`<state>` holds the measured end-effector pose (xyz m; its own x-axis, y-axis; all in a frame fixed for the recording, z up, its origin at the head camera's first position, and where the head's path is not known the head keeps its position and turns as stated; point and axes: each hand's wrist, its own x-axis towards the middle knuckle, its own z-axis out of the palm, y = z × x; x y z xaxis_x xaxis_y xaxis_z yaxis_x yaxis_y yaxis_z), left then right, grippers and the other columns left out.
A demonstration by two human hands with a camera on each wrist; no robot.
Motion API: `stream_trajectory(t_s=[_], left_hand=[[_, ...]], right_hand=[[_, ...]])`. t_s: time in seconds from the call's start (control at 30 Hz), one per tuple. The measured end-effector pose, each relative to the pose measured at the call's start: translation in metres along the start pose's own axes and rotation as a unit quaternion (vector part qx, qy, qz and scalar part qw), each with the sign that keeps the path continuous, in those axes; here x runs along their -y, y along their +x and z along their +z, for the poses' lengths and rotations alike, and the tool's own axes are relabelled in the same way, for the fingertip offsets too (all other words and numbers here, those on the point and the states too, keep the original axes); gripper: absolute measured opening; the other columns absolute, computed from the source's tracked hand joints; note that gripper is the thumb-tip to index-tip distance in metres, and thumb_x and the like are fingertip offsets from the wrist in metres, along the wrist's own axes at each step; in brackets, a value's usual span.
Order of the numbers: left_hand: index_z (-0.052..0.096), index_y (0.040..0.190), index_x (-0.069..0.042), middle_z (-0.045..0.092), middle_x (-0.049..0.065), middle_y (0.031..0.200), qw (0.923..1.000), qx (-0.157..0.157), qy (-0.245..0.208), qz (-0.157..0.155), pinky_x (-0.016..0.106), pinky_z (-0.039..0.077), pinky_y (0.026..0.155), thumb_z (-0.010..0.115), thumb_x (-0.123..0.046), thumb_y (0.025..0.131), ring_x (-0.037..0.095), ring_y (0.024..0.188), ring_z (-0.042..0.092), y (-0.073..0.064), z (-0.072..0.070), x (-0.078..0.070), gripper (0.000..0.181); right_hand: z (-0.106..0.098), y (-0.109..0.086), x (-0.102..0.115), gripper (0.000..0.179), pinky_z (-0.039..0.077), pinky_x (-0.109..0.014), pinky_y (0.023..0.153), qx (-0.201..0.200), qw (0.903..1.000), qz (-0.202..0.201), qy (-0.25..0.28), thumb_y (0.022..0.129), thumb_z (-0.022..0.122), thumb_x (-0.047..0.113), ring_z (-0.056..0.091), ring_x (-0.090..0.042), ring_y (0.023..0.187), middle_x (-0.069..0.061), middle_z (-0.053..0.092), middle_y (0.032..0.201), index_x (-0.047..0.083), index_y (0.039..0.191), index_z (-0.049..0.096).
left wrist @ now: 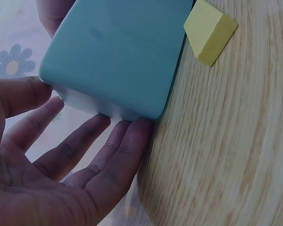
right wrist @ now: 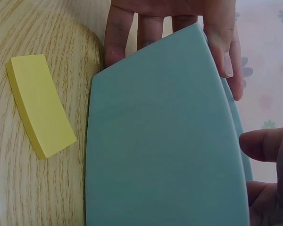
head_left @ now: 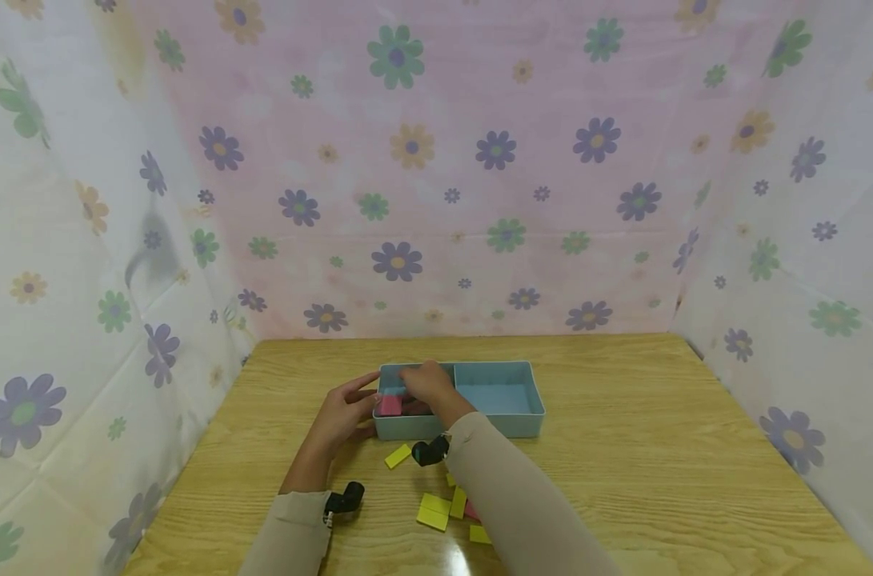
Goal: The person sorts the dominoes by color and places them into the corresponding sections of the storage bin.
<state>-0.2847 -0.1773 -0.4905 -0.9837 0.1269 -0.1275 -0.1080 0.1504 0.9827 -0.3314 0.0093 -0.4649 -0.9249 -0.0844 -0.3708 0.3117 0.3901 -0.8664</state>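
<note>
A light blue two-compartment box (head_left: pixel 499 426) stands on the table. My left hand (head_left: pixel 341 416) rests against its left end, the fingers (left wrist: pixel 70 143) extended and touching the end wall. My right hand (head_left: pixel 430 384) reaches down into the left compartment. Its thumb shows above the rim in the right wrist view, while the box wall hides the fingertips and anything between them. A pink block (head_left: pixel 390 405) is visible in that compartment, close to the left thumb. In front of the box a single yellow block (head_left: pixel 398 456) lies flat on the wood.
Several yellow blocks (head_left: pixel 434 512) and a partly covered pink block (head_left: pixel 470 510) lie nearer the front, beside the right forearm. The right compartment (head_left: pixel 497 396) shows its bare floor. Flower-patterned cloth (head_left: pixel 450 160) hangs behind the table and on both sides.
</note>
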Motion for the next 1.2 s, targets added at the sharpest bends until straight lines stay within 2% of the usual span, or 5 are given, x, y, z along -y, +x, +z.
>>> stream_trajectory(t_s=[0.23, 0.47, 0.53, 0.7, 1.2], left_hand=[[0.053, 0.153, -0.022, 0.056, 0.025, 0.148, 1.0000, 0.000, -0.001, 0.002, 0.060, 0.060, 0.087, 0.065, -0.019, 0.103, 0.043, 0.123, 0.065, 0.000, 0.000, 0.000, 0.052], [0.053, 0.153, -0.022, 0.057, 0.024, 0.148, 1.0000, -0.001, -0.009, -0.003, 0.059, 0.060, 0.087, 0.064, -0.017, 0.103, 0.042, 0.121, 0.066, 0.001, 0.000, 0.000, 0.052], [0.053, 0.153, -0.022, 0.057, 0.024, 0.148, 1.0000, 0.001, -0.008, -0.003, 0.058, 0.061, 0.087, 0.064, -0.017, 0.103, 0.042, 0.121, 0.067, 0.001, 0.000, 0.001, 0.052], [0.056, 0.151, -0.026, 0.059, 0.020, 0.146, 0.9998, -0.005, -0.010, -0.014, 0.054, 0.062, 0.085, 0.064, -0.018, 0.103, 0.038, 0.119, 0.068, 0.003, -0.001, 0.003, 0.049], [0.055, 0.151, -0.028, 0.058, 0.019, 0.148, 0.9997, -0.008, -0.014, -0.020, 0.054, 0.062, 0.086, 0.063, -0.017, 0.103, 0.038, 0.119, 0.068, 0.005, -0.002, 0.004, 0.050]], right_hand=[[0.000, -0.004, 0.001, 0.047, 0.063, -0.043, 0.076, -0.010, 0.9995, -0.017, -0.025, 0.103, 0.060, 0.034, 0.073, -0.027, 0.082, -0.014, 0.070, 0.100, -0.004, 0.130, 0.062], [-0.005, -0.010, 0.006, 0.035, 0.056, -0.041, 0.063, -0.019, 0.9940, -0.066, -0.085, 0.101, 0.056, 0.032, 0.061, -0.024, 0.061, -0.004, 0.055, 0.063, 0.009, 0.076, 0.061], [-0.008, -0.013, 0.009, 0.033, 0.058, -0.041, 0.066, -0.019, 0.9919, -0.082, -0.095, 0.101, 0.056, 0.031, 0.067, -0.024, 0.066, -0.005, 0.062, 0.071, 0.008, 0.079, 0.065], [-0.016, -0.026, 0.016, 0.033, 0.063, -0.039, 0.072, -0.010, 0.9880, -0.119, -0.098, 0.100, 0.059, 0.030, 0.076, -0.026, 0.084, -0.011, 0.073, 0.112, 0.005, 0.115, 0.075], [-0.043, -0.052, 0.009, 0.035, 0.063, -0.035, 0.076, 0.002, 0.9822, -0.175, -0.068, 0.101, 0.062, 0.033, 0.076, -0.022, 0.085, -0.010, 0.074, 0.105, 0.005, 0.120, 0.073]])
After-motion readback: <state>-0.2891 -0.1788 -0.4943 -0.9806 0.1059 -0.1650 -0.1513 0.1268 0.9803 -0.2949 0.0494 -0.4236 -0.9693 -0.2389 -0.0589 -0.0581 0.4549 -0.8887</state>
